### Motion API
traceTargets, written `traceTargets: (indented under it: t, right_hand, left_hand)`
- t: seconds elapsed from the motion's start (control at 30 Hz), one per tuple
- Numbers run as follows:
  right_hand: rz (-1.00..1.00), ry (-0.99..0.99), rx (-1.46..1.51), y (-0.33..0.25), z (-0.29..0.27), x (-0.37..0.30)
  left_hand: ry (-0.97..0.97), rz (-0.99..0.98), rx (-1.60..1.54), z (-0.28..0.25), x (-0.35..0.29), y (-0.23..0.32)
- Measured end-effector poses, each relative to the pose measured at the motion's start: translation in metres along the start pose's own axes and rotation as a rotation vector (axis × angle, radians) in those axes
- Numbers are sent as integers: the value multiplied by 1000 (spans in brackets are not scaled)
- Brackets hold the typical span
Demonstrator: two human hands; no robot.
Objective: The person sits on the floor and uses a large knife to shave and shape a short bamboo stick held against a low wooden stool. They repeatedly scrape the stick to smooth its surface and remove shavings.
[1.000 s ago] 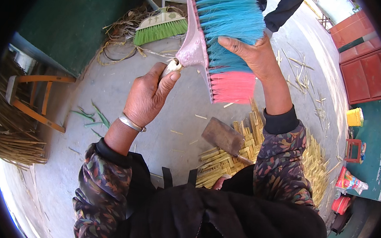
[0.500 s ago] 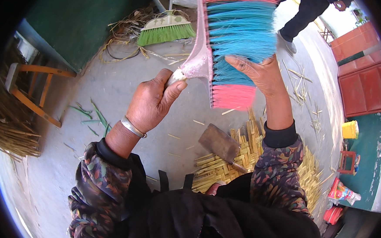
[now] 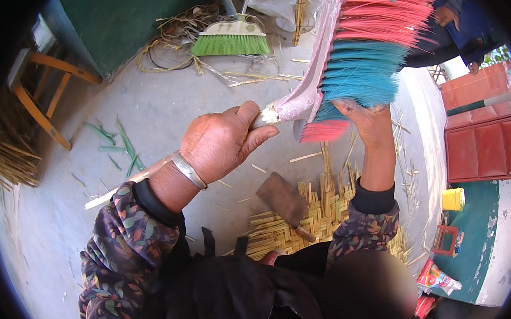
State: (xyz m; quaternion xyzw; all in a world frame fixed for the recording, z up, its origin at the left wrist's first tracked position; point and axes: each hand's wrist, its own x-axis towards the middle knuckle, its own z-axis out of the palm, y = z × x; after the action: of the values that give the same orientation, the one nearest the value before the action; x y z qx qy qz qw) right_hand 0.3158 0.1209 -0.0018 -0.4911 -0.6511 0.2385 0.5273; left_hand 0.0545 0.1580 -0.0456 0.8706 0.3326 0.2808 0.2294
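Observation:
Up in front of me is a broom [image 3: 297, 105] with a worn pink plastic head and pink and blue bristles. My left hand [image 3: 219, 135] is closed round its handle, just below the head. A pale stick end [image 3: 102, 199] shows behind my left forearm and appears to be the rest of the handle. My right hand [image 3: 374, 129] grips the blue bristles near their lower pink end; its fingers are partly hidden among them. Below on the floor, a cleaver [image 3: 282, 199] with a dark, broad blade rests on a mat [image 3: 328, 208] woven from split stalks.
Against the back wall stands a broom [image 3: 230, 44] with green bristles, beside tangled cords. A wooden frame [image 3: 51, 100] and bundled stalks [image 3: 13, 156] are at left. To the right are a red sofa [image 3: 490, 147] and a yellow bucket [image 3: 453, 199]. A person [image 3: 450, 31] stands at upper right.
The broom has shifted right and tilted, with both hands still on it. The person at upper right has come closer behind the bristles, and the view has turned slightly.

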Motion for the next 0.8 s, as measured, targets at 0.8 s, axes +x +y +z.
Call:
traceTargets:
  t: [0.8]
  right_hand:
    - [-693,-182,-1139,-13,-12,-9]
  left_hand:
    - [126,27,18,6,-6,3]
